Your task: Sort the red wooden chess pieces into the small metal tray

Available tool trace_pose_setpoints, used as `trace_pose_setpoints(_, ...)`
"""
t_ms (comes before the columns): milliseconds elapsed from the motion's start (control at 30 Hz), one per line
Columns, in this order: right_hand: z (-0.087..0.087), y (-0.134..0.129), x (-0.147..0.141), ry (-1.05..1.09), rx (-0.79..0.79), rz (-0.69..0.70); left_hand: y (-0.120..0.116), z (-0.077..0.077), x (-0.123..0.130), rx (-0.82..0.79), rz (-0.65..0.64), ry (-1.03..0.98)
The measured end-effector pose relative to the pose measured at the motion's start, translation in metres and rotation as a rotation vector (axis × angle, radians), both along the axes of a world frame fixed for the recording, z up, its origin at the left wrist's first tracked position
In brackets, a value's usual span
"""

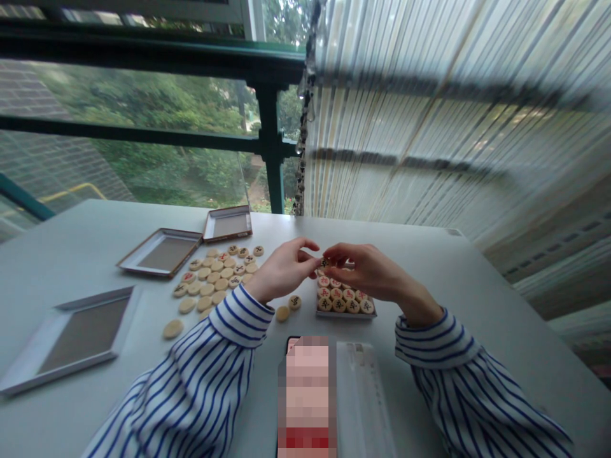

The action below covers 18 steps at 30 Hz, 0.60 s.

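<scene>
Both my hands meet over a shallow box [347,315] holding rows of round wooden Chinese chess pieces. A Chinese chess piece [324,262] with a black character stands between my fingertips. From the left, my left hand [289,268] pinches its edge with curled fingers. On the other side, my right hand [370,270] has its fingers closed on the same piece and hides part of the box. Inside the box, red-marked pieces [337,294] lie behind a front row of black-marked pieces [352,306].
Many loose pieces [214,277] are spread left of my left hand, some face down. Two more pieces [282,313] lie near the box. Open trays [162,251] and a box lid [86,331] rest at left. A phone [308,394] and a clear plastic packet [365,394] are in front.
</scene>
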State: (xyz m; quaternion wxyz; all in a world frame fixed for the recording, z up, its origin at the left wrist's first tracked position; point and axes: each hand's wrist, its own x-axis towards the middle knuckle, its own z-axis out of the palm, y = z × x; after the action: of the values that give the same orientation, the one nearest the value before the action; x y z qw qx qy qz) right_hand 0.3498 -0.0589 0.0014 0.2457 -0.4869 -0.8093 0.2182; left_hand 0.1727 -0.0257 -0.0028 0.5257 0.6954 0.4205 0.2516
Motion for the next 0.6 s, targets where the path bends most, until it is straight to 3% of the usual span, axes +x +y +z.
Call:
trace_pose_setpoints(400, 0.0, -0.001, -0.002, -0.134, 0.034, -0.009, 0.004, -0.013, -0.003, 0.132, -0.071, 0.096)
trace_pose_setpoints(600, -0.004, 0.001, 0.001, -0.206, 0.065, -0.023, 0.005, -0.018, -0.005, 0.28, -0.046, 0.284)
